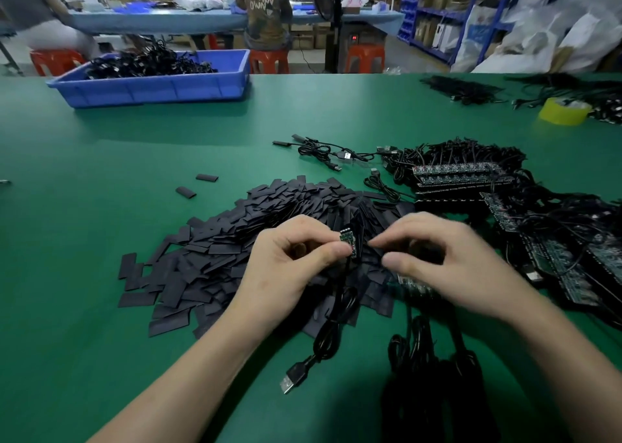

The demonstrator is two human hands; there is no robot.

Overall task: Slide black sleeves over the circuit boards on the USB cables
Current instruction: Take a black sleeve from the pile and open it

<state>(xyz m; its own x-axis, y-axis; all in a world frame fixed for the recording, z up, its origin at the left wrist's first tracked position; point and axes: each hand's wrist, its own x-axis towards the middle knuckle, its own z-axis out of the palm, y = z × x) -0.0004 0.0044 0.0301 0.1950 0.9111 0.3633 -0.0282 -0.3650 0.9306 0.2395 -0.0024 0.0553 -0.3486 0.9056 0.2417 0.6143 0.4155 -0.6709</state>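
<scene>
My left hand [289,264] pinches a small green circuit board [348,242] upright between thumb and fingers; its black USB cable [331,328] hangs down to a plug [292,377] on the mat. My right hand [444,261] hovers just right of the board with curled fingers over the heap of flat black sleeves [242,240]; whether it holds a sleeve I cannot tell. More cables with bare boards [461,173] lie stacked to the right.
A blue bin [161,86] of black cables stands at the back left of the green table. A yellow tape roll [563,111] sits far right. Two loose sleeves [195,185] lie left of the heap. A dark cable bundle [437,368] lies under my right forearm. People sit at a far table.
</scene>
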